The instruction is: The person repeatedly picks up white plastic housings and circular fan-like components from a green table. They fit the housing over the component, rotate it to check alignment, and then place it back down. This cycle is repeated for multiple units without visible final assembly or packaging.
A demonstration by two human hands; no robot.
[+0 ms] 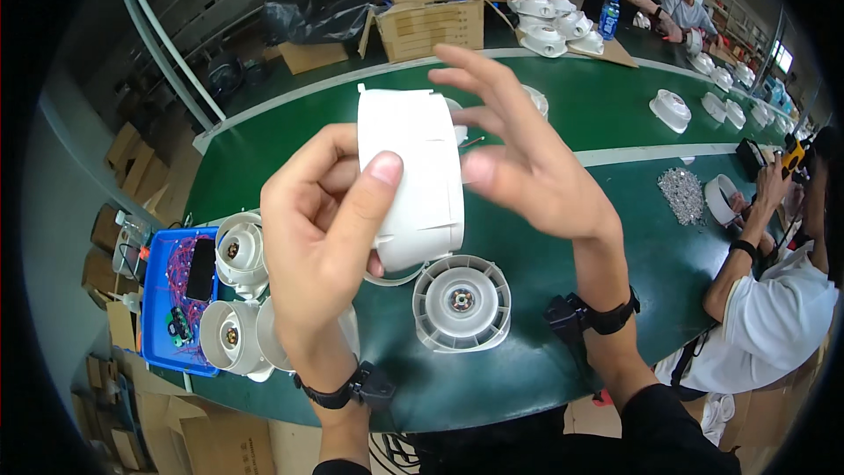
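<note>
My left hand (321,211) is closed round a white plastic fan housing (418,180), its thumb lying on the outer wall. The housing is held on its side above the table, so its inside is hidden. Beside its right edge is my right hand (536,167), fingers spread; the thumb comes close to the rim, and I cannot tell whether it touches. Below the housing, a finned fan housing (462,303) sits on the table with a motor at its centre. More housings with motors (230,336) stand to the left of my left forearm, partly hidden by it.
A blue tray (156,356) at the left holds thin wires, a black slab and a green circuit board. Across the green table (290,158) are a cardboard box (431,31) and stacked white housings (554,26). A person (765,317) works at right near a screw pile (681,196).
</note>
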